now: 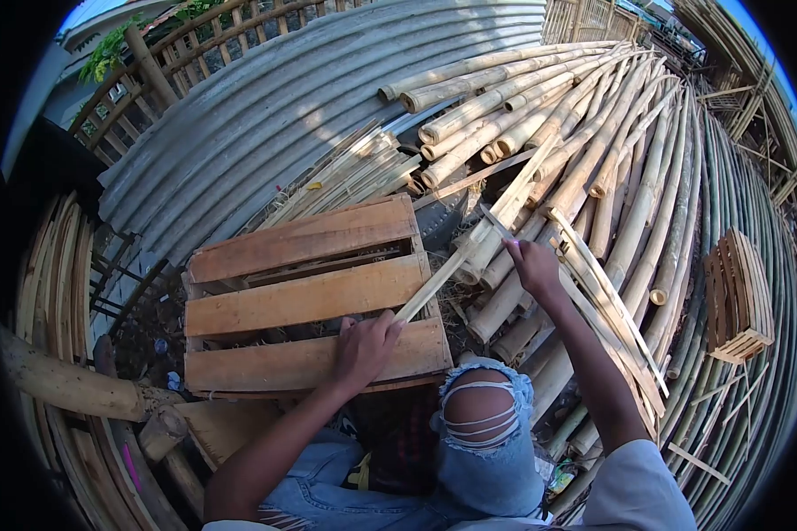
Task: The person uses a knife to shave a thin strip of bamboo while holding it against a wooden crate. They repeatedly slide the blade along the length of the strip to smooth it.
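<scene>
My left hand [367, 348] is closed around the near end of a long, pale bamboo strip [443, 276]. The strip slants up and away to the right, over the edge of a wooden crate [305, 296] with spaced slats on top. In my right hand [534, 265] is a knife [494, 219], its handle mostly hidden by the fingers. The blade lies across the strip and appears to touch it. My left hand rests just above the crate's nearest slat.
Bamboo poles [633, 203] lie piled ahead and to the right. Split strips [350, 177] sit behind the crate, before a corrugated metal sheet [319, 102]. A small slatted crate [739, 296] stands on poles at right. More strips [607, 310] lie beside my right arm.
</scene>
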Demonstrator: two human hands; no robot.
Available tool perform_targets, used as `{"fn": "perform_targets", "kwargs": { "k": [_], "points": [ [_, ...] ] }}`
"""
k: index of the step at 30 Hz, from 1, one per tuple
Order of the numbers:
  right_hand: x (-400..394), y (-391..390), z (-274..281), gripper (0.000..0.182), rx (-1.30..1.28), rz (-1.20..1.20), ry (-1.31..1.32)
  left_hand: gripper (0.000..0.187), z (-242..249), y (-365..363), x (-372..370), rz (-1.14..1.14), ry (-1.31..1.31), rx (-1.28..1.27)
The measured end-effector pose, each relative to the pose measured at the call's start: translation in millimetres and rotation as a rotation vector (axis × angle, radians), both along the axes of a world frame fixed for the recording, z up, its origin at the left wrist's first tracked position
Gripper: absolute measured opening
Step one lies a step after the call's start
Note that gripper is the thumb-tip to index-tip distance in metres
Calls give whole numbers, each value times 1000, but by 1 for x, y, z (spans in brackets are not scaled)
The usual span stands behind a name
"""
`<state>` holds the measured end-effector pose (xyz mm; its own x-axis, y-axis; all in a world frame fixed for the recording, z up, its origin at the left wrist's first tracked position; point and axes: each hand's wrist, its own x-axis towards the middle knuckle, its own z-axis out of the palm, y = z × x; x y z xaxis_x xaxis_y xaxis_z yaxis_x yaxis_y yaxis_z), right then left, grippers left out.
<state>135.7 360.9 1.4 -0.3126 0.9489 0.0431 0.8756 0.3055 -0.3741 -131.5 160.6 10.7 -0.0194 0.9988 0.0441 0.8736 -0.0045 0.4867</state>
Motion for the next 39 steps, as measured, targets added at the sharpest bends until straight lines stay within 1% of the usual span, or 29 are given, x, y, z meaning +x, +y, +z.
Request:
{"fn": "perform_targets", "kwargs": {
  "k": [1, 2, 4, 5, 6, 7, 8, 9, 10, 12, 13, 14, 16, 17, 18, 20, 21, 22, 24, 26, 28, 29, 30, 32, 33, 36, 37, 38, 39],
  "points": [
    [-5, -4, -7, 59, -55, -38, 119, 29, 1, 2, -1, -1, -7, -15],
    [-14, -19, -8, 59, -49, -41, 119, 29, 1, 3, -2, -5, -7, -9],
    [-30, -59, -6, 62, 8, 275, 79, 29, -1, 2, -1, -3, 11, -2],
    [-33, -68, 0, 54, -42, 352, -36, 29, -2, 3, -1, -4, 10, -3],
    [-27, -54, -5, 54, -45, 353, -36, 29, -4, 4, -2, -4, 16, 24],
    [-16, -30, -13, 54, -29, 269, 12, 28, -5, 2, -2, -7, 21, 47],
    [-15, -20, -6, 54, -6, 189, 59, 28, -4, 0, -1, -5, 21, 47],
    [-17, -18, -3, 54, -18, 161, -26, 28, -1, 1, 0, 6, 10, 45],
    [-26, -23, -5, 54, -9, 166, -27, 28, 1, 2, 1, 15, -2, 42],
    [-39, -54, -22, 55, 13, 114, 114, 28, -1, 2, 1, 7, 4, 58],
    [-42, -71, -19, 55, 54, 243, 75, 28, -3, 2, 0, 3, 10, 72],
    [-39, -60, -19, 55, 56, 244, 77, 28, -3, 4, -1, 4, 13, 74],
    [-20, -29, -19, 54, -43, 36, 113, 29, -5, 2, -1, 15, 11, 70],
    [-16, -19, -14, 56, 25, 121, -2, 29, -7, 2, 0, 12, 9, 76],
    [-19, -23, -18, 56, 33, 117, -3, 29, -7, 2, -1, 11, 14, 80],
    [-40, -50, -32, 60, 166, 169, 69, 29, -6, 3, -1, 11, 16, 86],
    [-44, -66, -28, 60, 224, 288, 1, 29, -5, 3, -1, 9, 23, 87],
    [-37, -50, -24, 60, 227, 289, 2, 30, -5, 2, -1, 6, 32, 87],
    [-17, -9, -16, 57, 12, 74, 1, 30, -9, 0, -1, 12, 39, 88],
    [-30, -15, -16, 58, 35, 62, -20, 30, -8, 4, -2, 22, 50, 112],
    [-48, -48, -29, 62, 232, 253, 38, 30, -8, 3, -1, 9, 48, 109],
    [-50, -57, -27, 64, 278, 329, 20, 30, -7, 4, -2, 11, 49, 112],
    [-41, -40, -20, 64, 277, 330, 22, 30, -8, 5, -2, 15, 52, 109],
    [-12, 7, 3, 61, 106, 62, -97, 30, -9, 0, -1, 12, 58, 95],
    [-10, 11, 6, 59, 73, 47, -102, 30, -8, 1, 0, 16, 52, 86],
    [-33, -18, 3, 59, 134, 139, -50, 30, -8, 2, -1, 15, 58, 108],
    [-37, -29, -8, 57, 91, 211, -1, 30, -10, 2, -1, 14, 70, 130],
    [-37, -29, -4, 57, 92, 211, 0, 30, -10, 3, -1, 15, 71, 131],
    [-34, -31, 2, 57, 90, 285, -94, 30, -9, 3, -2, 5, 55, 135]
  ]
}}
